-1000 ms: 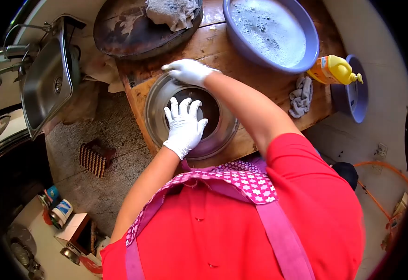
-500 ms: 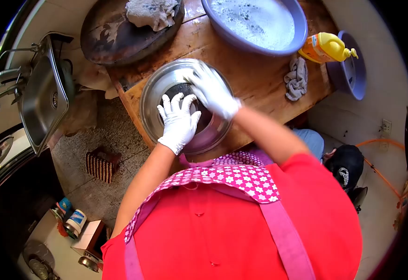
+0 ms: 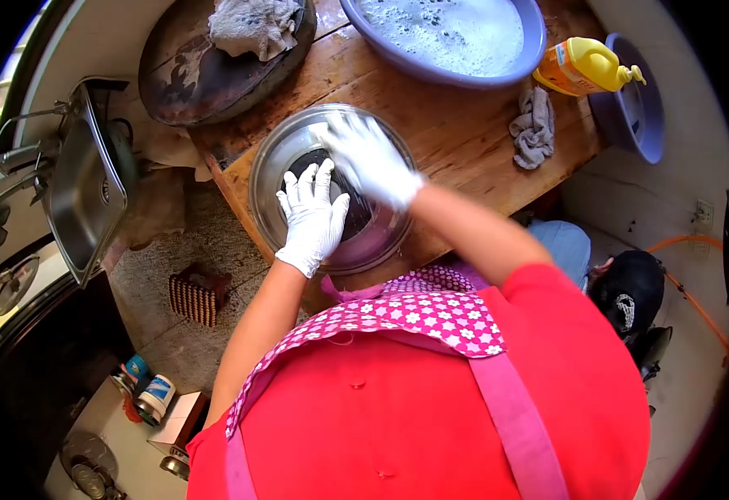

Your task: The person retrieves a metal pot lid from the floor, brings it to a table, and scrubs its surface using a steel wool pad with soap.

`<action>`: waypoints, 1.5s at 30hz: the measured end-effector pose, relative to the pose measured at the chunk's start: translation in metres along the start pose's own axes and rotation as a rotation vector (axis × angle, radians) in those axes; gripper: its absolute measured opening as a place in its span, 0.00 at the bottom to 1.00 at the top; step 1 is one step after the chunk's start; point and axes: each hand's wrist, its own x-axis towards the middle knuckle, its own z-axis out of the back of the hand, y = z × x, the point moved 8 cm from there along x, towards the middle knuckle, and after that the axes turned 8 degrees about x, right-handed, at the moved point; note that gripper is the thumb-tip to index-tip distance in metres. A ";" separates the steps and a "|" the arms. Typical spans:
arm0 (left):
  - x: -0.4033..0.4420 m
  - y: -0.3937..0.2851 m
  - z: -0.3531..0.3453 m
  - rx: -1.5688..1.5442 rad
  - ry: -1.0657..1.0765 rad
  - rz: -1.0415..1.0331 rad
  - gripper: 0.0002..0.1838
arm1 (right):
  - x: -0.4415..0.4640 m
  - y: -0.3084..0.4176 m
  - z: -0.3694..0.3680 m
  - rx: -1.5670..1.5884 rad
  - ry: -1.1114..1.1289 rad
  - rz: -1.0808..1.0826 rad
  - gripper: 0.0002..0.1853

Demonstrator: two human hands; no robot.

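Observation:
A round stainless-steel basin or pan [image 3: 266, 179] with a wide shiny rim and a dark round middle [image 3: 358, 218] is in front of me on the wooden table. My left hand [image 3: 311, 218], in a white glove, lies over the near left part of the dark middle with its fingers spread. Over the far right part of the same vessel is my right hand [image 3: 370, 160], also white-gloved. Motion smears its fingers, so I cannot make out whether it holds anything.
A purple basin of suds [image 3: 531, 71], a yellow bottle [image 3: 591, 67] and a grey cloth [image 3: 533, 129] stand or lie on the wooden table [image 3: 456, 158]. Back left is a dark round board [image 3: 173, 79] bearing a rag [image 3: 254, 27]. A sink [image 3: 89, 175] is at left.
My right hand has shifted slightly left over the vessel and stays blurred. My left hand keeps nearly the same place on it. The whole view has tilted a little.

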 end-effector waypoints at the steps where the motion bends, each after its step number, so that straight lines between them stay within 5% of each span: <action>1: 0.000 -0.001 0.002 -0.010 0.008 0.005 0.37 | 0.036 -0.022 -0.009 0.222 0.056 -0.045 0.22; 4: 0.000 -0.002 0.004 -0.012 0.023 0.009 0.35 | 0.056 -0.037 -0.026 0.375 0.233 -0.144 0.23; 6: 0.000 0.000 0.002 0.007 0.004 -0.010 0.36 | 0.016 -0.016 0.002 0.207 -0.039 -0.023 0.24; 12: 0.002 -0.001 -0.001 0.040 0.026 -0.002 0.36 | -0.106 0.005 0.007 0.167 0.047 -0.272 0.39; 15: 0.005 -0.001 0.004 0.013 0.011 -0.013 0.34 | -0.042 -0.023 0.022 0.226 -0.180 -0.163 0.26; 16: 0.005 -0.002 0.006 -0.001 0.016 -0.015 0.34 | -0.012 -0.036 0.020 0.328 -0.138 -0.105 0.24; 18: 0.008 -0.001 0.005 0.024 0.000 -0.008 0.33 | 0.028 -0.060 -0.002 0.488 0.303 -0.313 0.27; 22: 0.011 0.003 0.004 0.026 -0.007 -0.021 0.34 | -0.035 -0.026 0.010 0.187 -0.155 -0.249 0.31; 26: 0.014 0.005 -0.001 0.066 -0.015 -0.036 0.35 | -0.114 0.015 0.009 0.139 -0.124 -0.324 0.37; 30: 0.016 0.003 0.008 0.014 -0.059 -0.099 0.35 | -0.128 -0.008 0.014 0.535 -0.208 -0.325 0.30; 32: 0.022 0.011 0.001 -0.003 -0.071 -0.141 0.36 | -0.119 -0.024 0.024 0.684 -0.032 -0.489 0.30; 34: 0.024 0.016 -0.001 0.010 -0.016 -0.105 0.37 | -0.119 -0.039 0.058 1.399 -0.285 -0.730 0.34; 35: 0.023 0.014 0.001 0.007 -0.001 -0.082 0.37 | -0.121 -0.049 0.079 1.448 -0.371 -0.793 0.36; 39: 0.025 0.018 0.002 -0.002 0.067 -0.065 0.37 | -0.117 -0.095 0.141 1.956 -0.304 -0.500 0.26; 42: 0.036 0.030 -0.005 -0.032 0.129 -0.134 0.41 | -0.140 -0.125 0.209 2.142 -0.581 -0.347 0.27; 44: 0.027 -0.011 0.035 0.116 0.176 0.104 0.43 | -0.166 -0.159 0.238 2.154 -0.853 -0.395 0.26; 45: 0.039 -0.029 0.051 0.166 0.034 -0.051 0.45 | -0.177 -0.172 0.251 2.227 -0.944 -0.362 0.25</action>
